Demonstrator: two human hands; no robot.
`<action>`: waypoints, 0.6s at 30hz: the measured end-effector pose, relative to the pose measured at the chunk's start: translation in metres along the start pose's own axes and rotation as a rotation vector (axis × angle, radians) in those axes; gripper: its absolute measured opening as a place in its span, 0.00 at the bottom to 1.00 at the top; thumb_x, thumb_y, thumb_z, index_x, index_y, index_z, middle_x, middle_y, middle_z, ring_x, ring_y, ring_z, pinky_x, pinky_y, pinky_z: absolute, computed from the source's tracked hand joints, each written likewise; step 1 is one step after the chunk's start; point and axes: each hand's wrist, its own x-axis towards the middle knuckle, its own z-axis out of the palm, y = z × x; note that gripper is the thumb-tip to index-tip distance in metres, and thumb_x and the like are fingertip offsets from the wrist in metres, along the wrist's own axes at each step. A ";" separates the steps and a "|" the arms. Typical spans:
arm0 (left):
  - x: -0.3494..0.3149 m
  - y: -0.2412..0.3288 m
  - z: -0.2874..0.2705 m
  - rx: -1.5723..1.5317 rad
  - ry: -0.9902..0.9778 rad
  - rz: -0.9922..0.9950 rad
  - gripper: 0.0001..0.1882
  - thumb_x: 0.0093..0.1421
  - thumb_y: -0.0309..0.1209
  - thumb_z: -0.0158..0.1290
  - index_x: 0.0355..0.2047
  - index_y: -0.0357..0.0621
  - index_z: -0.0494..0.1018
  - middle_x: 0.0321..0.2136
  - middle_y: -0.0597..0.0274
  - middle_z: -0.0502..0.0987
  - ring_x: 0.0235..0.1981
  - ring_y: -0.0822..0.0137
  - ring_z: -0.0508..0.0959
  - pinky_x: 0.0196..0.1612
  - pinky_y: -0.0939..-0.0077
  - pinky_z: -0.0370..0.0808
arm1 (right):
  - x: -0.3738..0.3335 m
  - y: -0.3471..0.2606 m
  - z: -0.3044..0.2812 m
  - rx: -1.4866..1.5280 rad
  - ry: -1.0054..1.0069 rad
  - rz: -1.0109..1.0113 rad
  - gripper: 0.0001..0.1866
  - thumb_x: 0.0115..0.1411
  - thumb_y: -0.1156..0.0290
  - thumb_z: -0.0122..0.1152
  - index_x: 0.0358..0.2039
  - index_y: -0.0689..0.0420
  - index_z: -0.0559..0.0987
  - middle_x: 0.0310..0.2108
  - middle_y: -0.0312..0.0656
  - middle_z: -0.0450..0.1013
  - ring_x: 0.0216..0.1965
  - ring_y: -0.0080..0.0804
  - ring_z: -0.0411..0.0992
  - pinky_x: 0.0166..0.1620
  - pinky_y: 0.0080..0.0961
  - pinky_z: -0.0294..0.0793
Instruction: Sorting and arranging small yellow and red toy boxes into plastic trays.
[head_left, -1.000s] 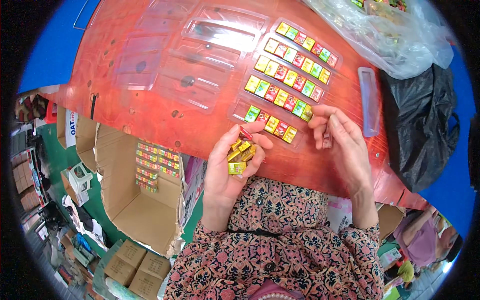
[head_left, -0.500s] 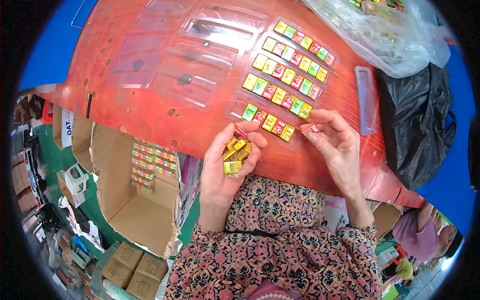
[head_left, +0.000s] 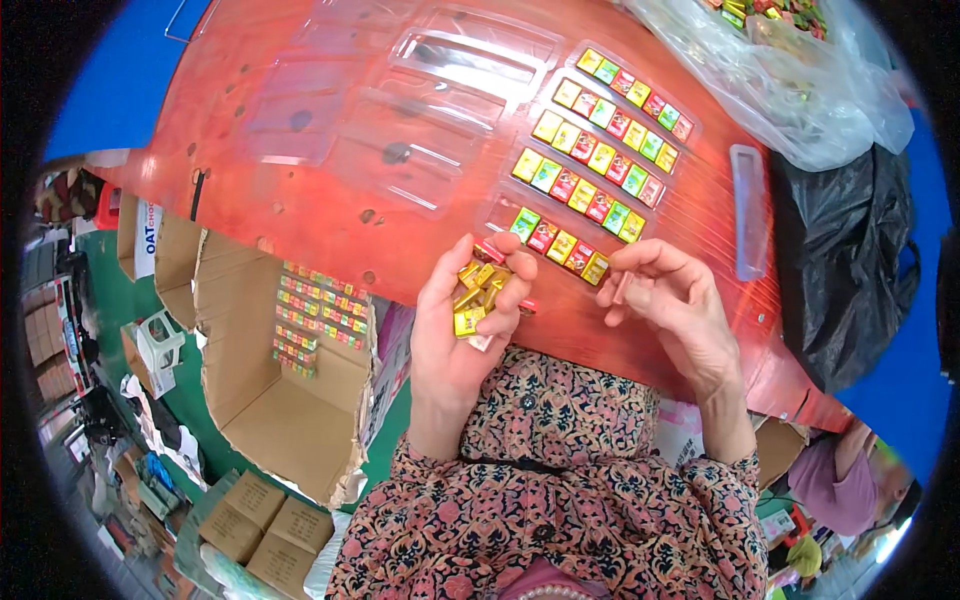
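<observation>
Several small foil-wrapped candies (head_left: pixel 482 290), gold, yellow and red, rest in the cupped palm of my left hand (head_left: pixel 447 335). Its fingers curl round them, in front of the table's near edge. My right hand (head_left: pixel 690 325) pinches one small reddish wrapped candy (head_left: pixel 622 288) between thumb and fingertips. This hand hovers beside the right end of the nearest row in a clear plastic tray (head_left: pixel 503 212). Yellow, green and red candies (head_left: pixel 582 190) lie side by side in the tray's slanting rows. The nearest row holds a shorter run than the others.
Clear trays (head_left: pixel 400 150) lie left on the red table (head_left: pixel 330 215). A narrow clear plastic piece (head_left: pixel 748 215), a black bag (head_left: pixel 840 270) and a clear bag (head_left: pixel 800 110) of candies are right. Below left, a cardboard box (head_left: pixel 290 430) holds filled trays. Another person (head_left: pixel 835 485) is lower right.
The table and trays sit slightly farther right in the view. My right fingers have drawn a little away from the nearest row, still pinching the reddish candy. My left hand keeps its handful.
</observation>
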 end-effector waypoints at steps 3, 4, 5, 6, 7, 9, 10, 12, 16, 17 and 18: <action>0.001 -0.002 0.002 -0.111 -0.051 -0.040 0.21 0.68 0.39 0.36 0.44 0.30 0.65 0.34 0.48 0.66 0.25 0.73 0.64 0.14 0.89 0.64 | 0.001 0.008 0.003 -0.081 -0.051 0.029 0.12 0.57 0.75 0.60 0.42 0.64 0.74 0.35 0.33 0.72 0.32 0.14 0.69 0.38 0.13 0.70; 0.001 -0.003 0.002 -0.119 -0.086 -0.049 0.21 0.68 0.40 0.36 0.44 0.32 0.66 0.34 0.47 0.70 0.25 0.71 0.68 0.15 0.88 0.64 | 0.002 0.012 0.007 -0.082 -0.053 0.027 0.12 0.57 0.75 0.60 0.42 0.64 0.74 0.35 0.33 0.72 0.32 0.14 0.69 0.38 0.13 0.70; 0.002 -0.005 0.003 -0.126 -0.122 -0.060 0.21 0.68 0.41 0.36 0.44 0.34 0.67 0.34 0.47 0.73 0.26 0.70 0.71 0.16 0.87 0.65 | 0.003 0.015 0.013 -0.129 -0.045 -0.006 0.13 0.57 0.72 0.61 0.42 0.63 0.74 0.32 0.32 0.71 0.30 0.14 0.67 0.33 0.13 0.67; 0.003 -0.006 0.005 -0.125 -0.123 -0.061 0.21 0.68 0.41 0.36 0.44 0.34 0.67 0.34 0.47 0.73 0.26 0.70 0.71 0.16 0.87 0.65 | 0.005 0.018 0.018 -0.177 -0.036 -0.040 0.15 0.57 0.70 0.62 0.43 0.62 0.74 0.30 0.32 0.71 0.27 0.13 0.65 0.28 0.12 0.65; 0.004 -0.008 0.007 -0.104 -0.118 -0.045 0.20 0.68 0.41 0.36 0.44 0.34 0.68 0.34 0.48 0.74 0.26 0.70 0.71 0.16 0.87 0.65 | 0.005 0.018 0.022 -0.127 -0.066 -0.027 0.15 0.57 0.69 0.62 0.43 0.62 0.74 0.31 0.30 0.69 0.27 0.10 0.64 0.28 0.08 0.62; 0.004 -0.010 0.006 -0.082 -0.114 -0.026 0.20 0.68 0.41 0.36 0.44 0.35 0.68 0.34 0.48 0.74 0.26 0.70 0.72 0.16 0.86 0.64 | 0.004 0.018 0.029 -0.096 -0.097 0.005 0.15 0.57 0.69 0.62 0.43 0.62 0.74 0.30 0.28 0.69 0.26 0.09 0.63 0.27 0.07 0.61; 0.005 -0.011 0.002 -0.067 -0.135 -0.013 0.20 0.67 0.41 0.36 0.44 0.36 0.68 0.34 0.49 0.75 0.29 0.69 0.74 0.18 0.85 0.67 | 0.004 0.019 0.032 -0.066 -0.127 0.038 0.15 0.58 0.70 0.62 0.43 0.62 0.74 0.29 0.27 0.68 0.25 0.08 0.62 0.26 0.07 0.60; 0.003 -0.011 0.000 -0.052 -0.155 0.001 0.20 0.67 0.41 0.36 0.43 0.37 0.69 0.35 0.50 0.75 0.31 0.67 0.76 0.19 0.85 0.70 | 0.004 0.023 0.034 -0.018 -0.110 -0.006 0.10 0.59 0.73 0.59 0.41 0.63 0.75 0.32 0.31 0.71 0.29 0.11 0.67 0.32 0.07 0.67; 0.000 -0.011 0.002 -0.026 -0.172 0.039 0.20 0.67 0.41 0.36 0.44 0.38 0.69 0.40 0.47 0.76 0.41 0.59 0.78 0.27 0.80 0.78 | 0.003 0.023 0.032 -0.168 -0.055 0.046 0.07 0.60 0.73 0.57 0.36 0.63 0.76 0.29 0.30 0.72 0.30 0.11 0.67 0.33 0.09 0.67; -0.001 -0.011 0.002 -0.029 -0.186 0.041 0.20 0.67 0.41 0.36 0.44 0.37 0.69 0.42 0.46 0.75 0.44 0.57 0.77 0.29 0.78 0.80 | 0.003 0.022 0.033 -0.183 -0.026 -0.014 0.07 0.61 0.72 0.57 0.35 0.63 0.77 0.28 0.29 0.71 0.29 0.11 0.67 0.33 0.10 0.67; 0.000 -0.010 0.001 -0.030 -0.185 0.041 0.20 0.67 0.41 0.36 0.44 0.37 0.69 0.42 0.46 0.75 0.44 0.57 0.77 0.29 0.78 0.80 | 0.002 0.021 0.032 -0.183 -0.026 -0.013 0.07 0.61 0.72 0.57 0.35 0.63 0.77 0.28 0.29 0.71 0.29 0.11 0.67 0.33 0.10 0.67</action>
